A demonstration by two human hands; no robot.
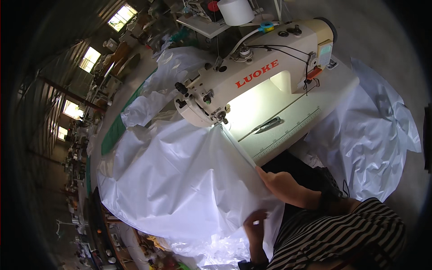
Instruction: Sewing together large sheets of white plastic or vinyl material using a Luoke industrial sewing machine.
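Observation:
A large white, slightly shiny plastic-like sheet spreads over the sewing machine's bed and hangs toward me. Its narrow folded edge runs up under the needle area of the white sewing machine. My right hand is closed on that edge, near the front of the bed, with the fingertips partly hidden. Lower down, my left hand rests at the sheet with loosely curved fingers, a gap showing between them. Small thread snips lie on the lit machine bed, right of the needle, touched by neither hand.
A second heap of white sheeting hangs at the right of the machine table. More sheeting is bunched behind the machine head. A white thread cone stands at the back. Machines and clutter line the left side under bright windows.

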